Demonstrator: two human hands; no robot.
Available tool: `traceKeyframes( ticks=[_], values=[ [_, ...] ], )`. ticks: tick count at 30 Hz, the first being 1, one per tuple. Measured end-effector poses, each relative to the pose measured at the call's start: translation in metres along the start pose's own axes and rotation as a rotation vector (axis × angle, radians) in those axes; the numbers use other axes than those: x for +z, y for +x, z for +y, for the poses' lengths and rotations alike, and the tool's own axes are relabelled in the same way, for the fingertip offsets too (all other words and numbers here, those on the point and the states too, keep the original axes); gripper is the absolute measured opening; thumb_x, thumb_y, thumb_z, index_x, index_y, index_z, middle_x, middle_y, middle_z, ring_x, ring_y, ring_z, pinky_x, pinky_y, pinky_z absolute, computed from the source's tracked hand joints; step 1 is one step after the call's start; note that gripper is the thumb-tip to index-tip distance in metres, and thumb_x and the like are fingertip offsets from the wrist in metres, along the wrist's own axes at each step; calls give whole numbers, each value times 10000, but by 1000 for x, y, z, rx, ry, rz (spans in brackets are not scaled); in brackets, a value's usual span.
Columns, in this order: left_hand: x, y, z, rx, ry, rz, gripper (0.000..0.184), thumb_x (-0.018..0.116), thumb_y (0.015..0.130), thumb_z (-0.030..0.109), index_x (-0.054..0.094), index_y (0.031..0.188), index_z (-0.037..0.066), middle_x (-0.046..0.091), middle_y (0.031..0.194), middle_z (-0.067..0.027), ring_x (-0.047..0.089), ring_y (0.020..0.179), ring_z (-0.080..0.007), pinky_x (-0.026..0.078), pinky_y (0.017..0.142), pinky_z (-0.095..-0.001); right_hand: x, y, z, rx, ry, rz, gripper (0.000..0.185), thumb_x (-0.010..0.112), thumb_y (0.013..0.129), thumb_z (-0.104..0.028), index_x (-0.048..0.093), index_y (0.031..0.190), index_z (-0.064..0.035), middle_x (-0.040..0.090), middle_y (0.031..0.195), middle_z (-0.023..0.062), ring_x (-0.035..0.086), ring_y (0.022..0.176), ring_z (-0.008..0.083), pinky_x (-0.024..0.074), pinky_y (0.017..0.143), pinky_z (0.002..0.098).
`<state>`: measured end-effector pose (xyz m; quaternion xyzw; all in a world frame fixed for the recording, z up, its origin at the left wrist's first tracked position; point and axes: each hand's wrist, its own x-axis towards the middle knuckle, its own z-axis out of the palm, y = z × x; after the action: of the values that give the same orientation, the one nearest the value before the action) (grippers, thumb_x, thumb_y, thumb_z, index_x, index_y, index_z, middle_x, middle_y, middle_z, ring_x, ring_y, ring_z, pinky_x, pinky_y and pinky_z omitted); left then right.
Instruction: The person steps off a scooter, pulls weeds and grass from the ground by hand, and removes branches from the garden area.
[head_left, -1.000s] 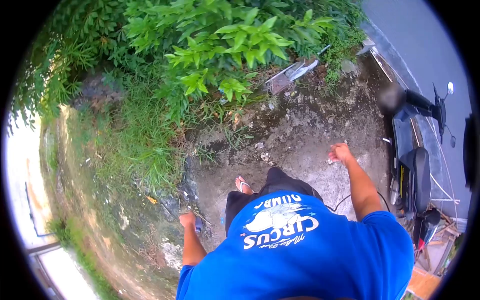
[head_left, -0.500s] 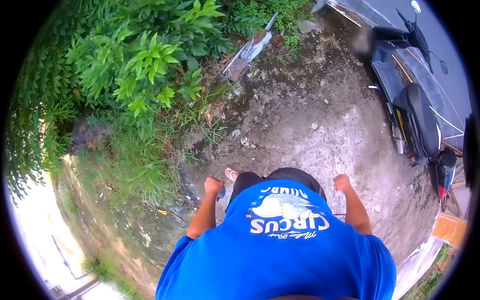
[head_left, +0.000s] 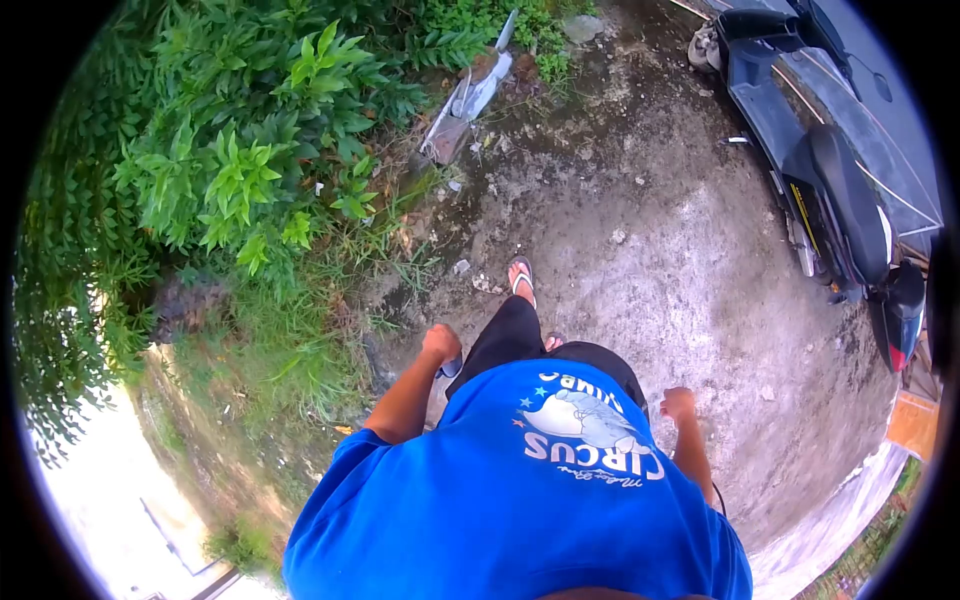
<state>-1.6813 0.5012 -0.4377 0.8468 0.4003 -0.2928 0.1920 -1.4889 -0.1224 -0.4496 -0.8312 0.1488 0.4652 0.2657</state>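
My left hand is out in front of my left hip, its fingers closed round a small blue-grey object that is mostly hidden, so I cannot make out what it is. Beside my right hip is my right hand, fingers curled in and nothing visible in them. A thin black cable shows by the right forearm. Below my blue shirt and black shorts, one foot in a flip-flop is forward on the concrete; the other foot is partly hidden.
Rough concrete ground lies ahead and to the right. Leafy bushes and grass border the left. Debris sits at the bushes' edge. A parked scooter stands at the right, with an orange-brown board behind it.
One foot has come forward. My left hand has moved up and right in view, while my right hand has dropped back beside my hip. The scooter and bushes have shifted in view.
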Motion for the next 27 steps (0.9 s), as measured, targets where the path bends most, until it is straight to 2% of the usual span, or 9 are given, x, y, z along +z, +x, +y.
traceKeyframes(
  ticks=[2,3,7,12,14,16,17,22,27],
  values=[
    [2,20,3,26,41,-11,345,549,879,286,743,1049,57,690,1150,-247,673,1098,-378,521,991,-452,5,-6,-24,99,352,28,129,673,877,-168,669,869,-40,694,714,110,667,573,221,532,497,373],
    [-4,32,10,52,87,-32,363,541,885,302,740,1043,43,692,1144,-248,673,1097,-380,522,991,-452,6,-3,-31,-30,393,3,191,643,918,-161,645,846,16,666,655,157,597,429,229,472,386,340],
    [-46,80,48,59,70,13,465,543,908,392,720,1054,-12,679,1165,-260,668,1091,-402,532,978,-451,-1,7,-75,20,372,134,181,640,895,-142,658,831,26,684,679,155,612,456,218,513,428,355],
    [-115,135,97,-16,48,114,479,616,894,434,706,1059,-7,686,1152,-242,676,1076,-389,542,954,-465,-51,63,-124,60,239,53,78,632,851,44,662,910,3,641,681,133,617,501,230,482,402,364],
    [-150,160,114,49,56,132,435,603,903,403,698,1031,-1,697,1102,-233,675,1062,-392,541,942,-475,-80,74,-190,-37,-96,2,45,652,863,-1,662,907,0,632,670,122,610,497,208,473,406,345],
    [-171,182,127,82,44,175,402,592,907,381,697,1022,10,705,1076,-222,675,1049,-397,541,940,-474,-90,156,-188,-89,97,214,73,669,875,-57,686,910,6,639,670,117,612,501,190,486,428,336],
    [-196,187,139,100,68,111,372,571,915,361,705,1015,29,716,1046,-210,680,1034,-387,537,920,-493,-99,171,-203,-229,-62,224,89,668,884,-81,696,902,1,645,667,113,615,507,183,493,439,335],
    [-219,245,163,74,154,144,329,561,924,351,714,994,69,730,994,-193,690,1021,-350,477,945,-520,-114,234,-426,-516,-340,251,219,622,924,-193,703,875,4,671,661,100,647,553,172,537,550,353],
    [-217,280,196,111,181,283,302,600,883,338,699,974,68,715,985,-179,662,994,-359,436,900,-536,-68,309,-643,-665,-590,106,347,599,924,-345,712,930,-17,704,916,208,678,850,396,547,787,451]
  ],
)
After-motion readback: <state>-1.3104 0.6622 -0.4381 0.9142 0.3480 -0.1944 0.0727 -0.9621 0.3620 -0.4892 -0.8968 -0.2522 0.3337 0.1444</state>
